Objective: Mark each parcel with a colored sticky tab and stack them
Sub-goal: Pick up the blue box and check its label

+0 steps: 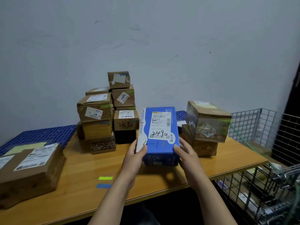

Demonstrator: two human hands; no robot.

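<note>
Two hands on one parcel. Left hand [135, 153] and right hand [186, 153] clasp the near corners of the blue parcel [159, 143], a thumb lying on the top face at each side and the other fingers wrapped round the edges.

Parcel held over the wooden table [78, 189], top face tilted toward the camera, shadow on the wood beneath it. It sits between the middle stack [97, 111] and the right stack [206, 124], in front of both.

Parcel: flat blue carton, with a white band down its left edge. White shipping label [160, 122] with barcode, small print too fine to read. "2490" in black marker across the label's lower part. Below it, on the blue card, a marker scrawl, perhaps "L-1"; not sure.

Middle stack: brown box [126, 120] with "2490" on its label and a similar number inked on the cardboard. Higher box label [122, 96] reads something like "3U04".

On the table near the left wrist: a green tab [105, 178], and a blue tab [103, 185] just below it. Large brown box [30, 168] at far left.
</note>
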